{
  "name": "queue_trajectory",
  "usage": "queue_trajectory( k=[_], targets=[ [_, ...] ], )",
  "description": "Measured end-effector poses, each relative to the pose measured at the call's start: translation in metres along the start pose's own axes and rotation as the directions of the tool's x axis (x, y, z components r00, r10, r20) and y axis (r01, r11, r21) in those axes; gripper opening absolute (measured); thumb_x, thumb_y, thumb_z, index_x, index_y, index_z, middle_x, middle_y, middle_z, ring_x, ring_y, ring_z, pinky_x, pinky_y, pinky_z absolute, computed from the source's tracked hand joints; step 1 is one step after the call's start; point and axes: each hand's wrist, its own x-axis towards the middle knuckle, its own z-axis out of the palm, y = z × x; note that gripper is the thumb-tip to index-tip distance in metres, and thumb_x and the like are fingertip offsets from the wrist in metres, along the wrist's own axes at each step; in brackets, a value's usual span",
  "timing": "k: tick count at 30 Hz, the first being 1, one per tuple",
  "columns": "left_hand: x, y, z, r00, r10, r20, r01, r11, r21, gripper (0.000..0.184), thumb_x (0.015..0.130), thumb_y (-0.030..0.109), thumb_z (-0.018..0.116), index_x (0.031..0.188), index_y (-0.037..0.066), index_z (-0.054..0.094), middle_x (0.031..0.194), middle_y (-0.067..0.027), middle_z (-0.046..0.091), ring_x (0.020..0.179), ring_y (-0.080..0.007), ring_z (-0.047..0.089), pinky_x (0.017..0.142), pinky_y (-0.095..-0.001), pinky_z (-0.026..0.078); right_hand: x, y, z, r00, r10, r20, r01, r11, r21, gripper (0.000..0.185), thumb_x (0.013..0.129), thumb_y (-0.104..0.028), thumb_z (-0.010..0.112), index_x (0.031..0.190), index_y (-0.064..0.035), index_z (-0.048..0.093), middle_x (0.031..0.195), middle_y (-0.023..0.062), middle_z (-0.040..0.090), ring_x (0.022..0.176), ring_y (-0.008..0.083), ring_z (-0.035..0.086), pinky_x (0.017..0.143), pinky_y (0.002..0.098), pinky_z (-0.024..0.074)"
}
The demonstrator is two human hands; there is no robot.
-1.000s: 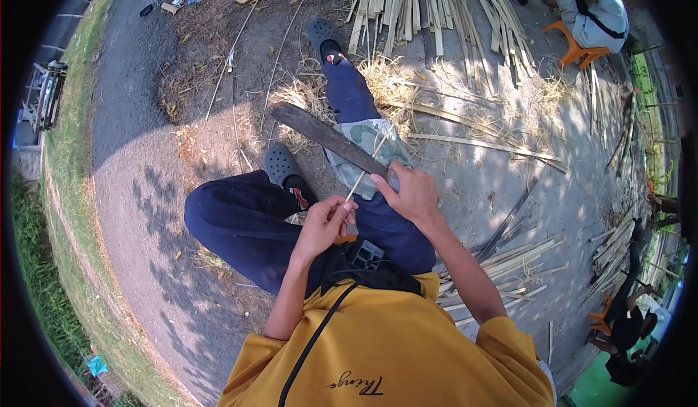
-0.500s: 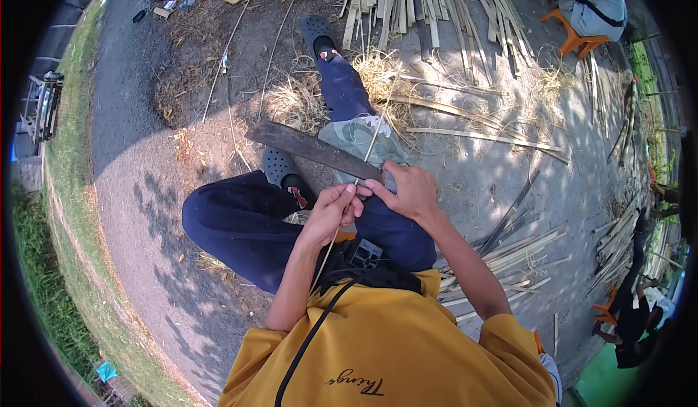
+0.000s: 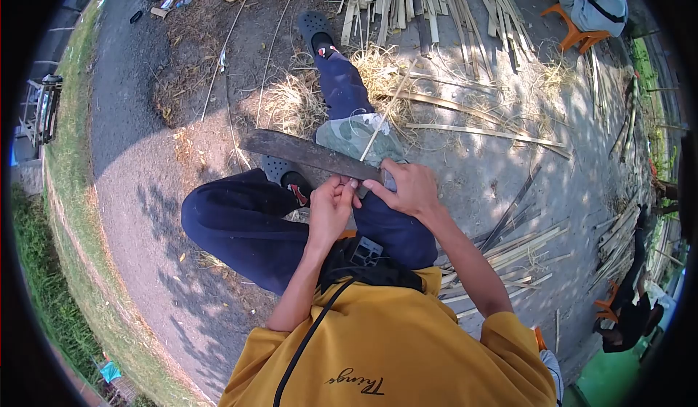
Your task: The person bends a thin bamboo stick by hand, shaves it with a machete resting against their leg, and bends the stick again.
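A long dark blade (image 3: 309, 154) points to the left across my thigh, its handle end in my right hand (image 3: 411, 189), which is closed round it. My left hand (image 3: 333, 202) pinches a thin pale strip (image 3: 387, 116) close under the blade, near my right thumb. The strip runs up past the blade over a camouflage cloth (image 3: 360, 136) on my leg. Where the strip passes between blade and fingers is hidden.
Long pale strips (image 3: 396, 3) are piled at the top, more strips (image 3: 502, 269) at the right. Curly shavings (image 3: 294, 103) surround my outstretched foot. A person on an orange stool (image 3: 574, 30) sits at the upper right; another person (image 3: 631, 325) is at the lower right.
Compared with a second ago, the blade has turned flatter and its tip lies lower. My left hand has moved up and right toward my right thumb, and the strip has shifted.
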Motion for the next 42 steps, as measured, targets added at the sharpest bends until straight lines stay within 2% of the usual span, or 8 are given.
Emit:
queue_trajectory(
  k=[7, 10, 12, 15, 18, 25, 30, 42],
  targets=[
    [-0.004, 0.008, 0.011, 0.98, 0.16, -0.114, -0.119, 0.944, 0.308, 0.015, 0.104, 0.006, 0.061, 0.099, -0.007, 0.066, 0.074, -0.0159, 0.072, 0.068, -0.0146, 0.071, 0.061, -0.0306, 0.052, -0.001, -0.001, 0.001, 0.999, 0.047, 0.0, -0.047, 0.999, 0.02, 0.052, 0.089, -0.062, 0.07, 0.095, -0.0105, 0.07, 0.066, 0.0172, 0.069, 0.063, 0.0392, 0.07, 0.057, 0.0483, 0.0528],
    [-0.004, 0.004, 0.012, 0.973, 0.188, -0.131, -0.151, 0.957, 0.249, 0.015, 0.104, 0.007, 0.061, 0.1, -0.007, 0.065, 0.078, -0.0148, 0.071, 0.066, -0.013, 0.069, 0.06, -0.0311, 0.052, -0.001, -0.001, 0.001, 0.999, 0.052, -0.01, -0.051, 0.999, 0.018, 0.052, 0.09, -0.062, 0.07, 0.095, -0.0102, 0.07, 0.067, 0.0175, 0.069, 0.063, 0.0393, 0.07, 0.057, 0.0484, 0.0527],
    [-0.004, 0.001, 0.008, 0.997, -0.043, -0.072, 0.044, 0.999, 0.018, 0.014, 0.104, 0.008, 0.062, 0.104, -0.007, 0.062, 0.081, -0.0094, 0.068, 0.065, -0.0113, 0.065, 0.059, -0.0303, 0.051, -0.002, -0.002, 0.001, 0.999, 0.054, -0.01, -0.054, 0.998, 0.02, 0.052, 0.09, -0.062, 0.07, 0.096, -0.0101, 0.071, 0.068, 0.0177, 0.07, 0.064, 0.0393, 0.071, 0.058, 0.0486, 0.0527],
    [-0.003, -0.009, 0.008, 0.994, -0.077, -0.074, 0.06, 0.975, -0.213, 0.014, 0.104, 0.009, 0.062, 0.11, -0.004, 0.061, 0.081, -0.0039, 0.063, 0.066, -0.0094, 0.061, 0.057, -0.0286, 0.048, -0.001, -0.002, 0.001, 0.998, 0.07, -0.002, -0.07, 0.997, 0.029, 0.052, 0.09, -0.062, 0.069, 0.097, -0.0101, 0.071, 0.07, 0.0181, 0.07, 0.066, 0.0395, 0.071, 0.059, 0.0489, 0.053],
    [-0.004, -0.009, 0.002, 0.991, -0.127, 0.034, 0.132, 0.962, -0.24, 0.017, 0.103, 0.008, 0.065, 0.114, -0.004, 0.06, 0.081, -0.0028, 0.063, 0.067, -0.0086, 0.062, 0.056, -0.0258, 0.05, -0.001, 0.0, 0.003, 0.998, 0.05, -0.036, -0.049, 0.998, 0.028, 0.055, 0.091, -0.063, 0.069, 0.095, -0.0076, 0.071, 0.064, 0.0188, 0.068, 0.063, 0.0402, 0.071, 0.059, 0.0489, 0.0552],
    [-0.009, -0.006, 0.002, 0.989, -0.151, -0.001, 0.148, 0.97, -0.193, 0.018, 0.101, 0.006, 0.068, 0.113, -0.005, 0.06, 0.081, -0.0065, 0.066, 0.063, -0.0099, 0.065, 0.053, -0.0247, 0.058, -0.002, 0.001, 0.004, 0.997, 0.074, -0.022, -0.073, 0.997, 0.029, 0.051, 0.09, -0.06, 0.07, 0.097, -0.0101, 0.072, 0.069, 0.0179, 0.07, 0.066, 0.0392, 0.071, 0.059, 0.0482, 0.0529],
    [-0.004, -0.006, 0.006, 0.969, -0.242, 0.049, 0.239, 0.872, -0.428, 0.016, 0.1, 0.005, 0.07, 0.108, -0.008, 0.065, 0.088, -0.0091, 0.068, 0.062, -0.011, 0.065, 0.051, -0.029, 0.061, -0.001, 0.001, 0.003, 0.999, 0.047, -0.017, -0.047, 0.998, 0.03, 0.056, 0.091, -0.064, 0.068, 0.096, -0.0078, 0.07, 0.066, 0.0188, 0.069, 0.064, 0.0405, 0.071, 0.059, 0.0497, 0.0549],
    [0.003, -0.006, 0.012, 0.983, -0.185, 0.003, 0.171, 0.904, -0.392, 0.014, 0.1, 0.006, 0.07, 0.105, -0.006, 0.066, 0.078, -0.0068, 0.067, 0.057, -0.01, 0.064, 0.049, -0.027, 0.059, 0.001, -0.004, 0.002, 0.998, 0.057, -0.013, -0.057, 0.998, -0.003, 0.057, 0.091, -0.064, 0.067, 0.092, -0.0071, 0.069, 0.064, 0.0194, 0.068, 0.062, 0.041, 0.071, 0.057, 0.0496, 0.0551]
  ],
)
